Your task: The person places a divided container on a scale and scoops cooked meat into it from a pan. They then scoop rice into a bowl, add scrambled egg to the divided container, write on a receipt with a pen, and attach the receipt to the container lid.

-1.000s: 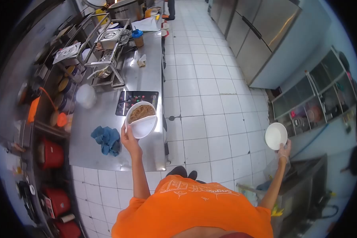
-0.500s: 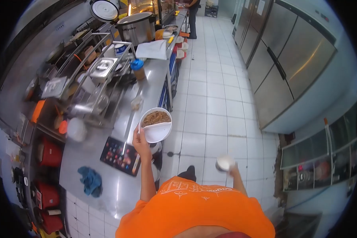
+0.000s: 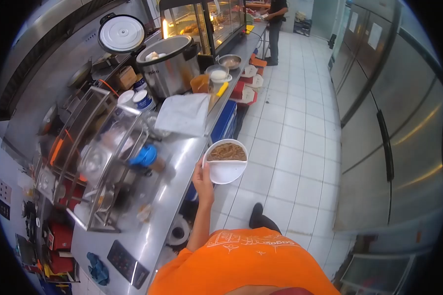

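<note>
My left hand [image 3: 203, 182] is closed on the near left rim of a white round divided bowl [image 3: 225, 173], thumb over the edge. Brown cooked shredded or sliced food [image 3: 227, 152] fills the far compartment, and the near one shows bare white. The bowl is held out beyond the counter edge, over the tiled floor. Nowhere in the current view does my right hand appear. Ahead on the counter stands a large steel cooker [image 3: 168, 73] with its white lid [image 3: 122, 33] raised. A white sheet or board [image 3: 183, 114] lies before it.
The steel counter [image 3: 170, 191] runs along my left. It bears a metal rack [image 3: 101, 162], a blue-capped bottle [image 3: 143, 156], a dark panel [image 3: 128, 264] and a blue cloth [image 3: 98, 269]. Steel refrigerators [image 3: 413, 113] line the right. Another person [image 3: 276, 29] stands at the far counter.
I have moved forward along the counter, so the cooker and rack look nearer. The bowl stays in my left hand. My right hand, earlier at right with a white round container, has left view.
</note>
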`<action>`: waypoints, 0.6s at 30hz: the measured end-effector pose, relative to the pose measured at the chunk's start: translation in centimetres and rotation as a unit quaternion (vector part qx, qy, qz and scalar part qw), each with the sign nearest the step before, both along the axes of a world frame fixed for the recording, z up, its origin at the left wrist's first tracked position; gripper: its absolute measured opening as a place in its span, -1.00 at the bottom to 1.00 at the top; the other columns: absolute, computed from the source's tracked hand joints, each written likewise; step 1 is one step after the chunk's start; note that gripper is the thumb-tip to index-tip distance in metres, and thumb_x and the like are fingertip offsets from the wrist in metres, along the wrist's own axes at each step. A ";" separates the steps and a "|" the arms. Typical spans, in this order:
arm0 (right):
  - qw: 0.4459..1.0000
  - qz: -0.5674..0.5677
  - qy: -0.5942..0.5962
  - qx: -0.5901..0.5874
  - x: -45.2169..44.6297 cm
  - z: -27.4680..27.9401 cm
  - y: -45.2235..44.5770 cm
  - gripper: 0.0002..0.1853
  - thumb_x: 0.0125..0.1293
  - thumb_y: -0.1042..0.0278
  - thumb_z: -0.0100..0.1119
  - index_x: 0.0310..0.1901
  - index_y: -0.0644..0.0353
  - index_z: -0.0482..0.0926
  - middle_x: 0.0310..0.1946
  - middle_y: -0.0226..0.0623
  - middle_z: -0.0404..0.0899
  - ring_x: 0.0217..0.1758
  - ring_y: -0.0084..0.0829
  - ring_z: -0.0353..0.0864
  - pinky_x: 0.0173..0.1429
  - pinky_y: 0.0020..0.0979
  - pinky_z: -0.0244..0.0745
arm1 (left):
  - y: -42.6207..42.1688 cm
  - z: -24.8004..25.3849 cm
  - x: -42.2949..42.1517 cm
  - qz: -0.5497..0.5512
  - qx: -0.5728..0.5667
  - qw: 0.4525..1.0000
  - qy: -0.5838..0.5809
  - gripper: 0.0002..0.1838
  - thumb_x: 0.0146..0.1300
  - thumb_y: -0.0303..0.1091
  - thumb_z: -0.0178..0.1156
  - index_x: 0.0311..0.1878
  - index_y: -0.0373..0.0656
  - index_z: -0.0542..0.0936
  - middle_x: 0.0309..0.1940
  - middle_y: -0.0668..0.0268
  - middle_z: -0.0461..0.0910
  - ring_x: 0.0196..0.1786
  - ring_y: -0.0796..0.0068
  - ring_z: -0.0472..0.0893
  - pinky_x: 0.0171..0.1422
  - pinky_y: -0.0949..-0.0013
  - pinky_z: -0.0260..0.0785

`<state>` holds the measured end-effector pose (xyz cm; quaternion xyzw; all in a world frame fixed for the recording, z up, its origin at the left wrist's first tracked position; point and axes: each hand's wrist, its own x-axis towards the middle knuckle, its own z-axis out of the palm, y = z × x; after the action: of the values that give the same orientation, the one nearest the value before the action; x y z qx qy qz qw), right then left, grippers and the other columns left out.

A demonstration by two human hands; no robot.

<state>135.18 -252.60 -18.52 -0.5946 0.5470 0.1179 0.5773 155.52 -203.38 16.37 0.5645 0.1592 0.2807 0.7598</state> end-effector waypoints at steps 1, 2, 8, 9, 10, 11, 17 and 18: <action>1.000 0.020 -0.017 -0.017 5.5 0.4 -1.4 -0.43 0.36 0.28 0.00 0.35 0.34 0.21 0.25 0.01 0.39 0.29 -0.12 0.43 0.32 -0.17 0.41 | -0.8 0.4 3.6 0.019 -0.015 1.000 -0.010 -0.60 0.48 -0.28 0.04 0.24 -0.33 0.46 0.05 0.19 0.58 0.08 0.47 0.55 0.18 0.44 0.37; 0.998 0.045 -0.031 -0.033 10.6 0.9 -2.3 -0.41 0.35 0.28 0.01 0.35 0.35 0.20 0.26 0.02 0.38 0.30 -0.11 0.42 0.33 -0.17 0.40 | -0.9 0.9 6.3 0.039 -0.026 0.999 -0.016 -0.62 0.48 -0.30 0.03 0.24 -0.32 0.47 0.05 0.19 0.59 0.09 0.48 0.56 0.20 0.44 0.36; 0.933 0.246 -0.182 -0.191 48.9 5.5 -4.1 -0.32 0.29 0.32 0.10 0.38 0.41 0.12 0.28 0.08 0.33 0.33 -0.09 0.38 0.36 -0.18 0.35 | 0.1 1.8 19.1 0.123 0.029 0.991 0.032 -0.63 0.47 -0.31 0.03 0.22 -0.33 0.47 0.02 0.17 0.60 0.05 0.46 0.58 0.17 0.42 0.39; 0.917 0.266 -0.214 -0.204 55.9 6.4 -2.9 -0.30 0.28 0.33 0.12 0.38 0.42 0.11 0.28 0.09 0.33 0.34 -0.09 0.37 0.37 -0.18 0.34 | 0.3 1.5 21.3 0.131 0.020 0.991 0.031 -0.63 0.47 -0.31 0.03 0.21 -0.33 0.48 0.01 0.17 0.61 0.04 0.46 0.59 0.16 0.42 0.39; 0.900 0.291 -0.246 -0.211 63.4 6.8 -1.6 -0.28 0.27 0.30 0.13 0.39 0.38 0.10 0.28 0.08 0.33 0.31 -0.08 0.39 0.33 -0.21 0.36 | 0.5 0.9 23.8 0.158 0.035 0.986 0.040 -0.63 0.47 -0.29 0.04 0.21 -0.33 0.48 -0.01 0.18 0.61 0.03 0.47 0.59 0.14 0.42 0.40; 0.884 0.286 -0.280 -0.242 69.8 6.0 0.2 -0.27 0.26 0.29 0.14 0.42 0.29 0.10 0.27 0.08 0.34 0.32 -0.08 0.37 0.33 -0.22 0.35 | 0.7 0.5 26.2 0.160 0.035 0.985 0.046 -0.62 0.46 -0.29 0.04 0.22 -0.34 0.46 0.01 0.18 0.59 0.04 0.46 0.58 0.14 0.41 0.41; 0.911 0.266 -0.297 -0.103 92.8 2.7 10.9 -0.33 0.29 0.24 0.15 0.38 0.20 0.16 -0.04 0.02 0.51 -0.33 -0.30 0.57 -0.39 -0.28 0.53 | 2.4 -1.3 45.1 0.149 0.060 0.983 0.083 -0.60 0.45 -0.26 0.08 0.23 -0.28 0.46 -0.01 0.24 0.57 0.00 0.50 0.55 0.10 0.45 0.39; 0.921 0.250 -0.295 -0.042 94.0 2.3 11.8 -0.38 0.29 0.24 0.15 0.34 0.21 0.22 -0.10 -0.02 0.53 -0.44 -0.35 0.53 -0.50 -0.33 0.49 | 2.0 -1.0 49.2 0.143 0.077 0.983 0.081 -0.62 0.45 -0.23 0.08 0.23 -0.22 0.48 -0.04 0.28 0.57 -0.08 0.57 0.53 -0.01 0.50 0.39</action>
<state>229.22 -240.79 -16.23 -0.7435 0.1904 0.0545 0.6388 204.68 -201.42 15.35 0.6133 0.2772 0.3515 0.6507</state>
